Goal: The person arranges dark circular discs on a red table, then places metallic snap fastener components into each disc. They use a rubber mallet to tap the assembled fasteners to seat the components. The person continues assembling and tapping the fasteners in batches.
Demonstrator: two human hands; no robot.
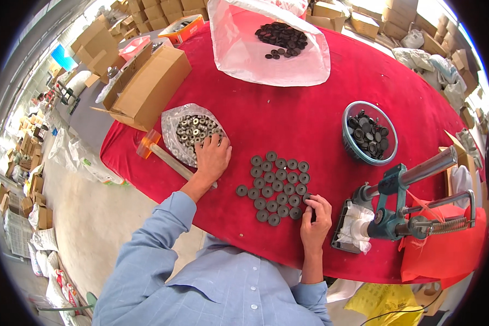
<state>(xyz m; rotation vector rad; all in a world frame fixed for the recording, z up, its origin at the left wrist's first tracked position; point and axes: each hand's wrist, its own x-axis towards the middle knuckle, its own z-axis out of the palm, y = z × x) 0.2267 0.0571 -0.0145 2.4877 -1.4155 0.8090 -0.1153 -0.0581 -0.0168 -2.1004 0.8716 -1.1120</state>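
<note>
My left hand (213, 157) reaches over the near right edge of a clear plastic bag (171, 125) full of small metal ring-like parts (193, 129). Its fingers are slightly bent and apart, touching the parts; the fingertips are partly hidden among them. On the red cloth, several round black discs (277, 186) with a centre hole lie flat in close rows. At the right edge of this group, my right hand (316, 220) has thumb and fingers closed around one black disc (307, 197).
A hammer (171, 161) with an orange head lies by the bag. A bowl (346, 138) of black caps and a green hand press (391, 217) stand on the right. A white sack (228, 49) with black pieces lies at the back, a cardboard box (155, 89) at left.
</note>
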